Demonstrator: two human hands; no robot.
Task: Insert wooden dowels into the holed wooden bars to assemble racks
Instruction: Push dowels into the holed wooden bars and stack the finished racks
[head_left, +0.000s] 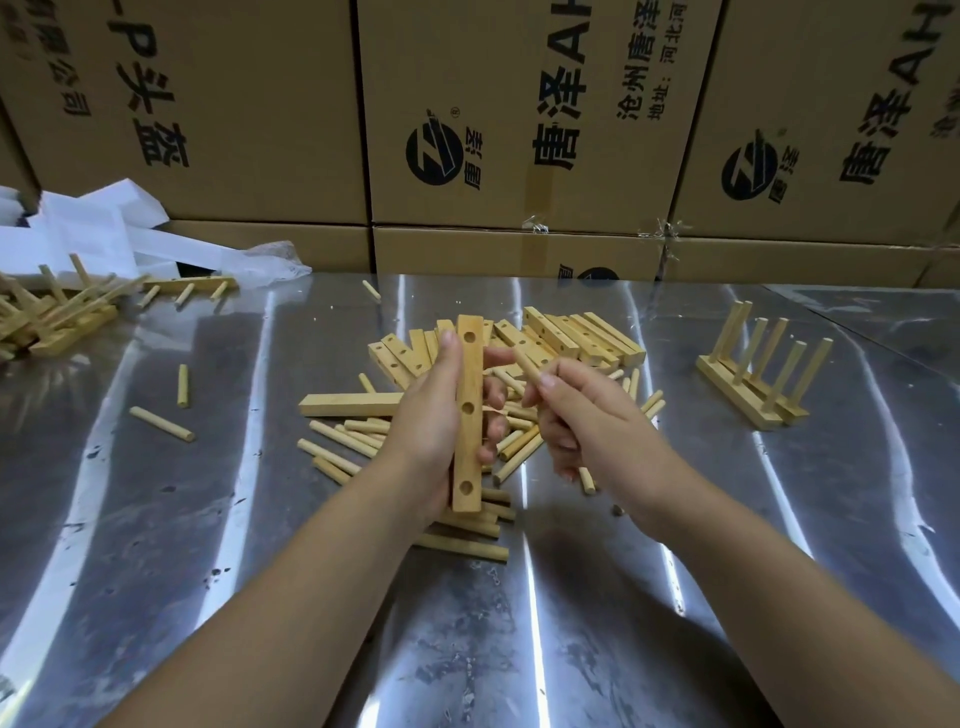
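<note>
The left hand (436, 415) has its grip around a bar (469, 410) with three empty holes, held up over the middle of the bench (208, 519), and the right hand (587, 415) pinches one dowel (527, 366) just beside it. Finished racks (753, 374) stand far right. Lots of loose bars and dowels (509, 374) still wait, pale, smooth wood.

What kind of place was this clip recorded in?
Probably a small workshop or packing area in a warehouse. Stacked brown printed cardboard cartons line the back, a shiny sheet-metal worktable holds a loose pile of short wooden dowels and holed wooden bars, and finished wooden dowel racks stand aside.
</note>
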